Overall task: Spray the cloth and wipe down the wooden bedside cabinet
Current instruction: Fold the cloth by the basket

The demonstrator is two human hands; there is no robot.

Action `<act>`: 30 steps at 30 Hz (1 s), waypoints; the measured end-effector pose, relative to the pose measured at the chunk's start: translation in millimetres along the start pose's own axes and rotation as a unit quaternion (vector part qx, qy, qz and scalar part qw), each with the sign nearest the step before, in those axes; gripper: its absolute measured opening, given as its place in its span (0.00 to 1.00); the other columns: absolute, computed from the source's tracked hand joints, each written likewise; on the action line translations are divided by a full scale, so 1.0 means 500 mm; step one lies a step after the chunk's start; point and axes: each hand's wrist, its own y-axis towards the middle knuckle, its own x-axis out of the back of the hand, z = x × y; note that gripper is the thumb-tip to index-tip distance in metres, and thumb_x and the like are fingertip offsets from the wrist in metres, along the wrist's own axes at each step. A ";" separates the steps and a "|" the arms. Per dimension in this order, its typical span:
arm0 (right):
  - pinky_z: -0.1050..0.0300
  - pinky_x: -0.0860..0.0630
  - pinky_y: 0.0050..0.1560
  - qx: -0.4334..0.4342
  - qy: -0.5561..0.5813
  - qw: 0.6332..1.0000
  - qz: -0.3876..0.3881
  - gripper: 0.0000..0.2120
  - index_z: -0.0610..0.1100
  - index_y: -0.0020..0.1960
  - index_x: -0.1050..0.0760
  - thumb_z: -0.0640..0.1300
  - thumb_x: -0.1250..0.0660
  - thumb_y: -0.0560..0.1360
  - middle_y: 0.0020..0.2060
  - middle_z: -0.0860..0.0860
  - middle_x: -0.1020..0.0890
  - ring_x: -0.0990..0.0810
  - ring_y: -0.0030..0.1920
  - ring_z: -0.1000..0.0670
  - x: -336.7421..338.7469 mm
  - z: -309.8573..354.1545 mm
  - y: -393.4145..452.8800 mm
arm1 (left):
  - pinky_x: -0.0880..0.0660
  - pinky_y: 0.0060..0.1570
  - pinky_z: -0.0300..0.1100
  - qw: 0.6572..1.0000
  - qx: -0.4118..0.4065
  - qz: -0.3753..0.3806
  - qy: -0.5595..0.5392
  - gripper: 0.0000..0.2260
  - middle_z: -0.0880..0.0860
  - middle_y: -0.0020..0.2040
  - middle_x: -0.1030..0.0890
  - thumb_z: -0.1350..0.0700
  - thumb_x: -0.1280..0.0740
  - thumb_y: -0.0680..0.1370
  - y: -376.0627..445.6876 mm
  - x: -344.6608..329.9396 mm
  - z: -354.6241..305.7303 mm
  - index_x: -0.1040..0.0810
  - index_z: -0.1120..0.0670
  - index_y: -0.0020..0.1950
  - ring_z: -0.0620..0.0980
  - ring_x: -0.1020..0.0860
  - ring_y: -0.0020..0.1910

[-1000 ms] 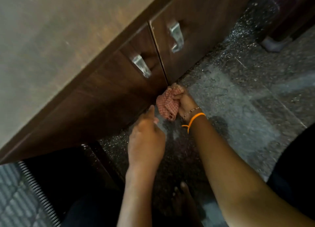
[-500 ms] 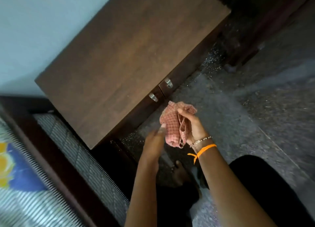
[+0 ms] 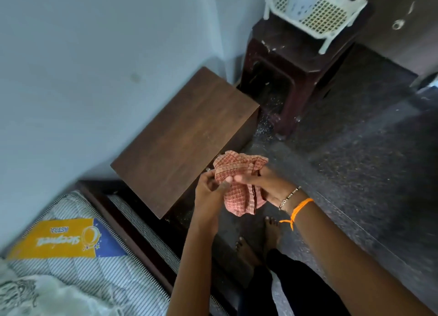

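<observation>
A reddish checked cloth [image 3: 237, 185] is bunched between both hands, in the air just in front of the cabinet's near right corner. My right hand [image 3: 267, 185], with a bead bracelet and orange thread at the wrist, grips it from the right. My left hand [image 3: 208, 190] pinches its left edge with the fingertips. The dark wooden bedside cabinet [image 3: 184, 135] stands against the pale blue wall, its bare top facing me. No spray bottle is in view.
A bed with a striped mattress [image 3: 78, 256] and dark frame lies left of the cabinet. A dark plastic stool [image 3: 291, 71] carrying a white basket [image 3: 315, 10] stands beyond the cabinet. Speckled dark floor [image 3: 355, 161] spreads to the right; my bare feet [image 3: 258, 242] are below.
The view rose from close to the cabinet's lower front to high above its top. The cloth came off the cabinet base, and my left hand has taken hold of it too.
</observation>
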 end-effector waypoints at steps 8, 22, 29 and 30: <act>0.56 0.22 0.50 0.052 -0.040 0.996 -0.064 0.14 0.38 0.56 0.27 0.27 0.36 0.72 0.48 0.45 0.19 0.20 0.46 0.50 0.004 0.089 -0.105 | 0.22 0.49 0.47 1.000 -0.001 0.020 0.000 0.15 0.57 0.59 0.23 0.60 0.38 0.78 -0.059 -0.005 -0.108 0.32 0.57 0.64 0.54 0.22 0.55; 0.65 0.23 0.43 0.153 -0.177 0.967 -0.100 0.12 0.33 0.58 0.26 0.29 0.39 0.76 0.42 0.48 0.20 0.21 0.41 0.55 -0.003 0.274 -0.150 | 0.26 0.58 0.57 0.953 0.075 0.156 -0.250 0.27 0.60 0.63 0.24 0.38 0.49 0.78 -0.033 -0.170 -0.122 0.30 0.56 0.67 0.58 0.25 0.61; 0.62 0.19 0.41 0.192 -0.064 0.977 -0.062 0.09 0.39 0.51 0.23 0.31 0.39 0.76 0.42 0.48 0.17 0.17 0.40 0.54 -0.030 0.434 -0.123 | 0.25 0.43 0.51 0.921 0.219 0.084 -0.312 0.31 0.59 0.55 0.22 0.38 0.41 0.75 0.111 -0.159 -0.148 0.32 0.59 0.69 0.56 0.22 0.50; 0.61 0.19 0.40 0.195 -0.027 0.979 -0.051 0.09 0.40 0.50 0.23 0.31 0.39 0.75 0.40 0.48 0.17 0.17 0.39 0.53 -0.039 0.460 -0.113 | 0.25 0.44 0.50 0.913 0.229 0.090 -0.327 0.35 0.59 0.56 0.23 0.34 0.43 0.74 0.136 -0.151 -0.157 0.33 0.59 0.69 0.57 0.22 0.50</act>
